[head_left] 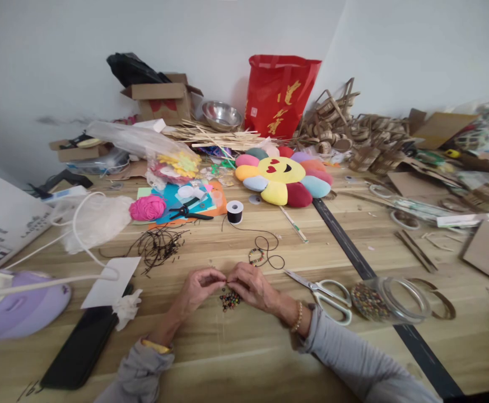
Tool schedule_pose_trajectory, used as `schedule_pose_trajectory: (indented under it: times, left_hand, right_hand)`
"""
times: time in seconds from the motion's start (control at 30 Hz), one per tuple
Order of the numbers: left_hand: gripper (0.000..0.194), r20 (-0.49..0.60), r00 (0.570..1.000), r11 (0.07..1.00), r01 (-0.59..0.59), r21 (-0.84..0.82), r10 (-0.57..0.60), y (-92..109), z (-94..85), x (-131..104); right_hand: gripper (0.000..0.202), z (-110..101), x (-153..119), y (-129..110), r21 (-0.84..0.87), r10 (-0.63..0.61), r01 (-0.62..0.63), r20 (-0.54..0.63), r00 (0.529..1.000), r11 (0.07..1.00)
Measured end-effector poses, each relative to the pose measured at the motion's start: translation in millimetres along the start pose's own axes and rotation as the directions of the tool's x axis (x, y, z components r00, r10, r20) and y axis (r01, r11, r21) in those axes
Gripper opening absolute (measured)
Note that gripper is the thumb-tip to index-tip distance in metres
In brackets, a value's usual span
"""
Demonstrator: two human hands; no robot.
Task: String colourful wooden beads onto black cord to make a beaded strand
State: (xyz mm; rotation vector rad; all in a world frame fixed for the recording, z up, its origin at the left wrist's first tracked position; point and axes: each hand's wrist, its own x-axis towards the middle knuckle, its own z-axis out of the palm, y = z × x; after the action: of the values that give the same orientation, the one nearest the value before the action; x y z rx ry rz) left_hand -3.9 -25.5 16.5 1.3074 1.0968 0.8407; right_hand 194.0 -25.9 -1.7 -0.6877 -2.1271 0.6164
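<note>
My left hand [199, 289] and my right hand [252, 284] meet fingertip to fingertip just above the wooden tabletop. Both are closed in a pinch. A tiny reddish spot shows between the tips, too small to name. Below them lies a small pile of multicoloured beads [229, 302]. Just beyond my right hand, a short strung loop of beads [256, 257] rests on the table. Thin black cord [276, 242] curls beside it and runs back toward a white-rimmed spool of black cord [234, 212], standing upright. Whether cord reaches my fingers is hidden.
To the right are scissors [326, 292] and a clear jar of beads [370, 299] on its side. Cut black cords [160, 246], black pliers [189, 211] and a phone [80, 347] lie left. A flower cushion [284, 176] and red bag [282, 95] stand behind.
</note>
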Motion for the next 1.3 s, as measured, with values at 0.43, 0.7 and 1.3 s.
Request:
schedule_pose_trajectory:
  times: [0.43,0.7,1.3]
  left_hand:
    - [0.015,-0.045,0.998,0.999,-0.042,-0.008,0.042,-1.0,0.4,-0.3]
    - [0.020,-0.036,0.999,0.999,-0.036,0.021,0.037,1.3,-0.1,-0.8]
    - [0.014,-0.034,0.994,0.993,-0.097,0.062,0.099,-5.6,-1.1,0.5]
  right_hand:
    - [0.008,-0.8,0.6,-1.5,-0.007,-0.026,0.026,-0.017,1.000,1.000]
    - [0.008,0.9,-1.0,0.0,0.013,-0.003,0.004,-0.037,0.999,1.000]
    - [0.015,-3.0,2.0,-3.9,0.001,0.036,-0.036,0.002,0.999,0.999]
